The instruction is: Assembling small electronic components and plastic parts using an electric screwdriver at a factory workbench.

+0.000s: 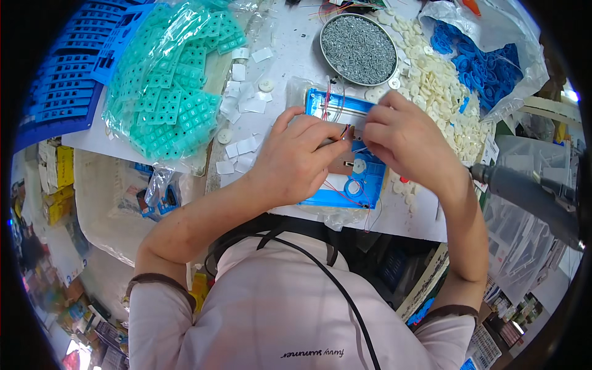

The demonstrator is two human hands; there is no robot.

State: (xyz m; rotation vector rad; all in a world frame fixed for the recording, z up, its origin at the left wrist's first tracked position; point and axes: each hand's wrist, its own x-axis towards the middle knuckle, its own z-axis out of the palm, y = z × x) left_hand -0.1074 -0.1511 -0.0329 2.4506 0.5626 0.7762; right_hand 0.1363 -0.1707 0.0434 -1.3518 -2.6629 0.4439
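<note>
A shallow blue plastic casing (317, 198) lies on the work table in front of me, with thin red wires (342, 196) and a brown circuit board (341, 163) in it. My left hand (296, 154) reaches over the casing's left side, thumb and fingers pinched together at the board's upper edge. Over the right side, my right hand (404, 139) has its fingers curled and closed close to the left fingertips. Whatever either hand pinches is hidden or too small to name. A white round disc (359, 166) sits in the casing beside the board.
A round metal dish of small screws (359, 49) stands behind the casing. Cream plastic discs (425, 68) and a bag of blue parts (487, 68) lie right. Bagged green keypads (179, 92) and blue casings (68, 74) are left. A grey power screwdriver (524, 191) is near my right forearm.
</note>
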